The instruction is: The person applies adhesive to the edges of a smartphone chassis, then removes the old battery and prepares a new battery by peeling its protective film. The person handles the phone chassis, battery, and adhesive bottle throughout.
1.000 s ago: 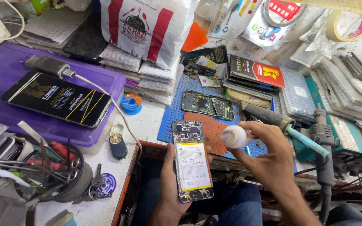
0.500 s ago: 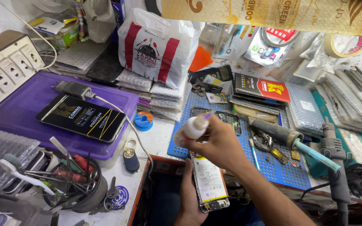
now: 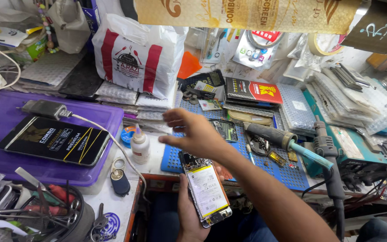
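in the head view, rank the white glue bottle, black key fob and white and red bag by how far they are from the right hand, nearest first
1. White glue bottle, just left of the right hand.
2. Black key fob, lower left, by the table edge.
3. White and red bag, up at the back left.

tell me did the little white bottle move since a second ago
Yes. The white bottle left the right hand and now stands on the bench, left of the blue mat, beside the purple tray.
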